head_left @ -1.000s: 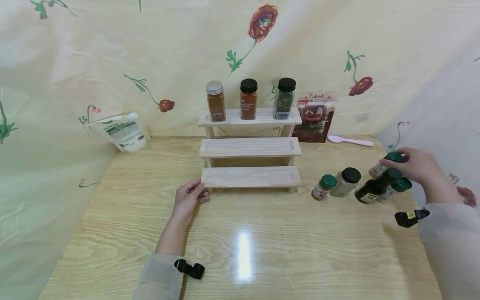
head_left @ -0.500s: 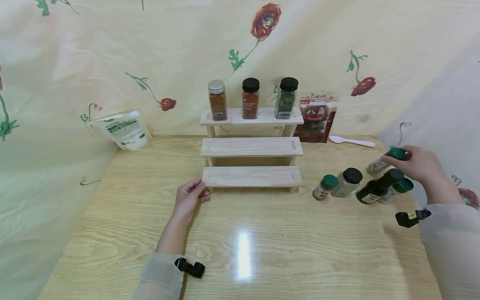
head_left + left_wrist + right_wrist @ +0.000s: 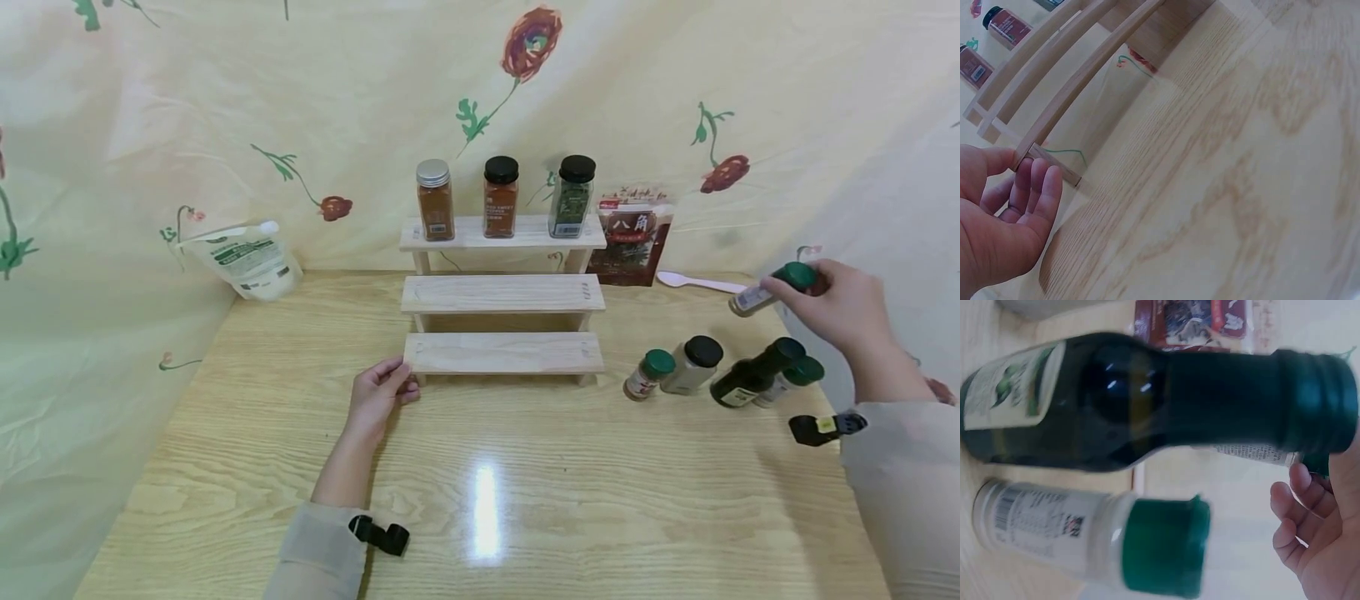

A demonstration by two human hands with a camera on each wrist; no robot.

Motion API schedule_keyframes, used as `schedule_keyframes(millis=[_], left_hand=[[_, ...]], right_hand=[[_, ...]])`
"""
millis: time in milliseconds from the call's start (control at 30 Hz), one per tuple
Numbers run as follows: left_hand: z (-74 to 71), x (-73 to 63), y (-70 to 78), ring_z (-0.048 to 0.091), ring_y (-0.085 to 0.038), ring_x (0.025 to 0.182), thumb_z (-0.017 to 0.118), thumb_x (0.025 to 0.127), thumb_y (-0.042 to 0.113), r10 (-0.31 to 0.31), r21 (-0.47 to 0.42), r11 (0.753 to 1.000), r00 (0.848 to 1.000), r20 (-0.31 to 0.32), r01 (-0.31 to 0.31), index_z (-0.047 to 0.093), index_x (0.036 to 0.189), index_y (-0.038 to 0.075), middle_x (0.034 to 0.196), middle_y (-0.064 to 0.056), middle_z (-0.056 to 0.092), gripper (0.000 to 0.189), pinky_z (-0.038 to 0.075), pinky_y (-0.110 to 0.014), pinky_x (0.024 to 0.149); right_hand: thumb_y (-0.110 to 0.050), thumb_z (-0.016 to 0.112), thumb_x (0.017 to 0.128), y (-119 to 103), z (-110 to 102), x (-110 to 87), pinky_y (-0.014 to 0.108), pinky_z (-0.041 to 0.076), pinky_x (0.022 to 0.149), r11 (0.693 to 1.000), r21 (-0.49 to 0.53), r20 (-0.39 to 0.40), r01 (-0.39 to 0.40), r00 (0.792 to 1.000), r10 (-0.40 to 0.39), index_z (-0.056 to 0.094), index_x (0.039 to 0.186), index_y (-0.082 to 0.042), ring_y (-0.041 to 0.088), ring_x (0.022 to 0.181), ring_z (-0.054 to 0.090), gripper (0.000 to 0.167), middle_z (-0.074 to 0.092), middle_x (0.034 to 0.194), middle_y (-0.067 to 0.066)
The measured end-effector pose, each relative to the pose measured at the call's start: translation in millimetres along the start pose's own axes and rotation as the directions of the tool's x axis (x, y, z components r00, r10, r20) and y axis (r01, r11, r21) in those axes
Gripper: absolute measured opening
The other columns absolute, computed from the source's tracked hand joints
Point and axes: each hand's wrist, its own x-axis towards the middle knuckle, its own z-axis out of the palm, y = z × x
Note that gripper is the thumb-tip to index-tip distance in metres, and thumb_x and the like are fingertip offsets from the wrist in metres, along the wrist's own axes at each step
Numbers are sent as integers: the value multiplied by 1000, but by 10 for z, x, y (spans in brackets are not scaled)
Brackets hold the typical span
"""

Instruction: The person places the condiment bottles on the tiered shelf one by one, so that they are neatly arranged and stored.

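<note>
My left hand (image 3: 377,396) grips the left end of the lowest step of a three-tier wooden rack (image 3: 502,353); in the left wrist view, thumb and fingers pinch that corner. At the right, my right hand (image 3: 847,304) holds a green-capped spice jar (image 3: 757,297) by its cap, tilted and raised off the table. In the right wrist view, a dark bottle (image 3: 1122,400) hides most of that jar. Beside the bottle stands another green-capped jar (image 3: 1054,528). Three spice jars stand on the top step: one silver-capped (image 3: 434,204), two black-capped (image 3: 499,200).
A small green-capped jar (image 3: 647,377) and a black-capped jar (image 3: 692,367) stand right of the rack. Behind them lie a white spoon (image 3: 701,282) and a red-brown spice packet (image 3: 630,242). A white pouch (image 3: 251,265) leans at the back left.
My right hand has lifted the green-capped jar up and away from the bottles near it. My left hand stays at the rack's corner.
</note>
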Motion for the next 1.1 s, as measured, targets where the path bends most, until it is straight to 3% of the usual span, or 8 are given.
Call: schedule_keyframes(millis=[633,967,1100], left_hand=[[0,-5,31,67,-12,75,59,103,5,-1,18,1000,1000,9,1,51,137,-14,96,-12,67,40,64,-24,76],[-5,-21,24,67,-12,75,59,103,5,-8,14,1000,1000,4,8,50,138,-14,97,-11,67,41,64,-25,77],[-2,-32,23,67,-13,76,58,103,4,-7,11,1000,1000,10,7,50,139,-13,100,-11,66,41,65,-26,78]], right_hand=[[-49,68,94,-498,-160,26,28,29,43,998,53,-73,39,997,-35,60,102,3,21,62,39,53,49,70,8],[-43,74,92,-678,-111,17,21,33,46,987,112,-111,117,988,-104,65,103,2,17,63,41,48,52,70,8],[-44,75,91,-764,-73,33,22,34,45,981,144,-88,128,989,-116,64,102,1,18,62,41,47,52,70,8]])
